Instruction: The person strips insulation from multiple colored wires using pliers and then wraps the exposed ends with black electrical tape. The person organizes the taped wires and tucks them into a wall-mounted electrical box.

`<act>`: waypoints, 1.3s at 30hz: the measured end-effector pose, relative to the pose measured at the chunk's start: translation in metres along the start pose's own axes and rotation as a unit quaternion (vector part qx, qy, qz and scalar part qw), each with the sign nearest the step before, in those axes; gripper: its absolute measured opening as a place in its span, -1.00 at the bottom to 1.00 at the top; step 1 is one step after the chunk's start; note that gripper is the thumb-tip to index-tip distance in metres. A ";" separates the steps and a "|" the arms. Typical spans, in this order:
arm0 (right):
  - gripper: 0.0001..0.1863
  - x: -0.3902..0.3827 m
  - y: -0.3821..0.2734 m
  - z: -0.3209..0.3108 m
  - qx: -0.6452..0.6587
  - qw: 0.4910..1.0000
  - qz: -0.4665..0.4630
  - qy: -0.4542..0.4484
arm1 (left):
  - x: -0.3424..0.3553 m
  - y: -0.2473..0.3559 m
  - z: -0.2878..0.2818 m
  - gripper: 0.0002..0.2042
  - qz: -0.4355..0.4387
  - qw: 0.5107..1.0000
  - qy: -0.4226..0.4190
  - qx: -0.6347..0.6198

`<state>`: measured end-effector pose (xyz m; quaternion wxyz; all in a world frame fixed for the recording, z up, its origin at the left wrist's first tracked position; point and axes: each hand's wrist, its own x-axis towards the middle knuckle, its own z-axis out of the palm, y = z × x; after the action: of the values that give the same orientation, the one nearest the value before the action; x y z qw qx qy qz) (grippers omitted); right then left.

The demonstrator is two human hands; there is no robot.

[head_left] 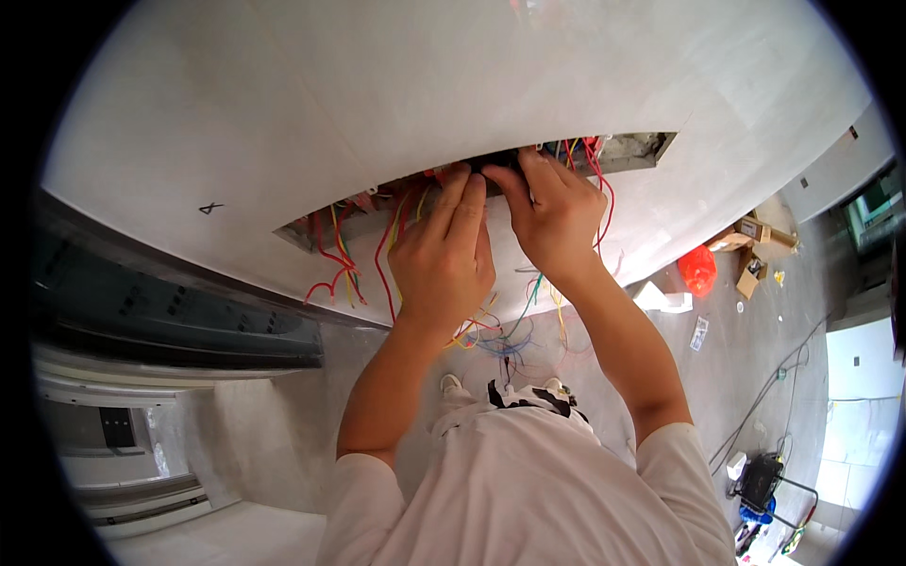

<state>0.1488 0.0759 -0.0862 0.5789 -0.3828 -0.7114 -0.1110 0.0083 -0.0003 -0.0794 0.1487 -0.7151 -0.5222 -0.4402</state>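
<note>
Reaching into a wall hole (653,149) with wires (394,226)

The long hole is at 12 o'clock, cut in a pale wall (236,104). My left grip (444,257), just below it, has its long fingers close together, tips at the hole's edge. My right grip (563,209), toward 1 o'clock, has its thumb and fingers pushed into a dark spot. I can't tell if either grip is pinched shut, or on what.

Red and yellow wires hang at 10 o'clock, beside my left grip. A red loop (612,193) hangs at 2 o'clock, near my right wrist. More wires lie on the floor (661,387) at 5 o'clock. A red bag (698,271) and brown boxes (750,274) sit at 3 o'clock.
</note>
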 end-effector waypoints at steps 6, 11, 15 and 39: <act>-0.73 -0.011 -0.002 0.001 0.034 0.999 0.029 0.001 | -0.005 -0.024 0.014 -0.77 0.139 0.970 0.098 0.175; -0.71 -0.010 0.004 0.008 0.088 0.995 0.046 0.033 | 0.021 -0.030 0.024 -0.81 0.171 0.950 0.198 0.170; -0.73 -0.005 0.004 -0.002 0.070 0.996 0.058 -0.015 | 0.024 -0.033 0.021 -0.76 0.173 0.951 0.180 0.181; -0.74 0.021 0.014 0.011 -0.059 0.958 -0.277 -0.041 | 0.010 -0.031 0.026 -0.63 0.139 0.969 0.199 0.041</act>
<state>0.1491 0.1008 -0.0744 0.4724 -0.2088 -0.8046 -0.2929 -0.0060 0.0358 -0.0943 0.3387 -0.6720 -0.3954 -0.5266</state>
